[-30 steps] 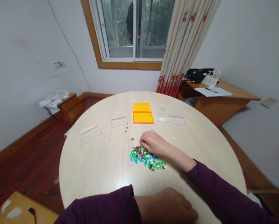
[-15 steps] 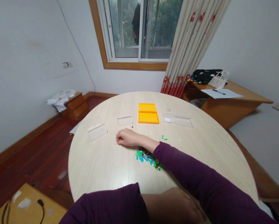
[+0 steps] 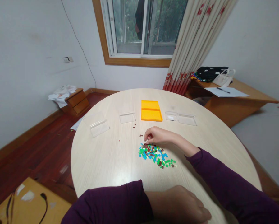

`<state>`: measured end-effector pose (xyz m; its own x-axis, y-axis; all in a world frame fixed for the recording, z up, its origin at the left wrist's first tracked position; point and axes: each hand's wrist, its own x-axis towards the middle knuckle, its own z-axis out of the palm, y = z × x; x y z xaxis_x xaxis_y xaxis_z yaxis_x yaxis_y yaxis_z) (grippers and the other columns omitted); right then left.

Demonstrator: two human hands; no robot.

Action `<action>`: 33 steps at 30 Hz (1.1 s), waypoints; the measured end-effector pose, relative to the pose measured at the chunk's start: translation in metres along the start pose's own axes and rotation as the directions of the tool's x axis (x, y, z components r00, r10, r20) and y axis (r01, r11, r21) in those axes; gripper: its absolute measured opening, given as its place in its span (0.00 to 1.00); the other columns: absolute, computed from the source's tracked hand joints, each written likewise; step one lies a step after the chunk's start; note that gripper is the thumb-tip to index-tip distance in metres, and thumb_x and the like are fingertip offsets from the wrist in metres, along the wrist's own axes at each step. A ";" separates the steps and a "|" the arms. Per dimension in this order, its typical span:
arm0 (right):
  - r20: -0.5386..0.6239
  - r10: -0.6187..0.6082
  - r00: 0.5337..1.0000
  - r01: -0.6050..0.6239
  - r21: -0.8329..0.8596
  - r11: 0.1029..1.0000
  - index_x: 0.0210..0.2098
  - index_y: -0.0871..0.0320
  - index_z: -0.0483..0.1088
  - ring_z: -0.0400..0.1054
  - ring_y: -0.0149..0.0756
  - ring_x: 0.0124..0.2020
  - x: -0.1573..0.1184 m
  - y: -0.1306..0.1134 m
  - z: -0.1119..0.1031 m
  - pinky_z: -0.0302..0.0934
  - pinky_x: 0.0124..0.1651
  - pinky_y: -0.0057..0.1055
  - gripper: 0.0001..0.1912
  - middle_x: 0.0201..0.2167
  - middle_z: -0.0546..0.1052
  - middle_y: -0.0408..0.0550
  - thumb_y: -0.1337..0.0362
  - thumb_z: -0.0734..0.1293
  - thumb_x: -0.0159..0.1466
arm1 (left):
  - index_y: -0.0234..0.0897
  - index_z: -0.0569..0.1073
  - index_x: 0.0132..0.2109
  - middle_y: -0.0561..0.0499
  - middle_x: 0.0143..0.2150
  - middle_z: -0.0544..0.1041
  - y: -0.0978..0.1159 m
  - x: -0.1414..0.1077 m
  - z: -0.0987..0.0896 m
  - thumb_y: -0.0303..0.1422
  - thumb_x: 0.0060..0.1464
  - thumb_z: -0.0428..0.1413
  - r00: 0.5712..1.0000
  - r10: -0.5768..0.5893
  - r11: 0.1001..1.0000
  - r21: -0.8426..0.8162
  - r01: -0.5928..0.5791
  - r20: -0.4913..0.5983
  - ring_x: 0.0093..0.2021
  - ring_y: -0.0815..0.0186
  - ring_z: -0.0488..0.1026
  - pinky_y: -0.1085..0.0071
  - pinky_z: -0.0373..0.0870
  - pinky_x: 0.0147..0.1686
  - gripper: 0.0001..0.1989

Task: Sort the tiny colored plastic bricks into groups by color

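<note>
A loose pile of small plastic toy bricks [image 3: 151,152], in green, blue, brown and white, lies in the middle of the round table. At its far edge is my right hand [image 3: 154,135], thumb and fingers drawn together in a pinch over the brown bricks. What sits between those fingertips is too small to make out. My left hand [image 3: 183,202] rests near the table's front edge, back of the hand up, its fingers mostly hidden. A few brown bricks [image 3: 141,135] lie apart, left of my right hand, and a tiny red piece [image 3: 119,140] is farther left.
Across the round table [image 3: 95,165] stand an open yellow case [image 3: 151,115] and several clear plastic boxes: one left [image 3: 99,129], one in the middle [image 3: 127,117], one right [image 3: 187,119]. A wooden desk [image 3: 242,109] with papers and a white bag is beyond the right side.
My right hand has moved right, from the red piece on the left to the pile's far edge. The pile, partly covered before, now shows more fully. The view has shifted slightly.
</note>
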<state>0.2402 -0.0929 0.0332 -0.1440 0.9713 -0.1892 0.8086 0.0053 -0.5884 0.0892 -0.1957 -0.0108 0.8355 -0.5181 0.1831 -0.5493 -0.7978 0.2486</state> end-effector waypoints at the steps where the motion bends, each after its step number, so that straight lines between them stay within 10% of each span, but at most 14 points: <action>1: 0.020 0.001 1.000 -0.001 -0.001 1.000 0.33 0.62 0.79 0.62 0.27 0.23 -0.001 -0.002 0.001 0.53 0.27 0.26 0.07 0.23 0.75 0.44 0.69 0.71 0.54 | 0.38 0.71 0.30 0.52 0.30 0.79 0.000 0.000 0.000 0.36 0.60 0.52 1.000 -0.005 1.000 0.004 0.005 -0.009 0.30 0.67 0.75 0.70 0.66 0.24 0.12; 20: -0.300 -0.093 0.949 0.045 -0.164 0.985 0.38 0.62 0.79 0.71 0.35 0.36 0.029 -0.016 -0.003 0.58 0.39 0.30 0.13 0.36 0.81 0.53 0.73 0.61 0.64 | 0.37 0.69 0.29 0.53 0.30 0.79 -0.002 0.003 -0.003 0.39 0.58 0.52 0.999 0.001 0.998 -0.062 0.001 0.032 0.30 0.68 0.75 0.71 0.63 0.24 0.13; 33: -0.059 -0.150 0.987 0.141 -0.136 0.981 0.30 0.61 0.79 0.68 0.31 0.28 -0.006 -0.016 0.011 0.57 0.33 0.28 0.08 0.27 0.79 0.48 0.73 0.67 0.59 | 0.39 0.69 0.27 0.51 0.31 0.80 0.002 -0.003 -0.006 0.34 0.59 0.51 0.998 -0.040 0.997 -0.065 0.038 -0.038 0.33 0.62 0.77 0.67 0.70 0.28 0.12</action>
<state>0.2216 -0.1019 0.0355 -0.2298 0.9718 -0.0524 0.8502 0.1742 -0.4969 0.0855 -0.1934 -0.0055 0.8556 -0.4735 0.2090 -0.5173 -0.7950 0.3166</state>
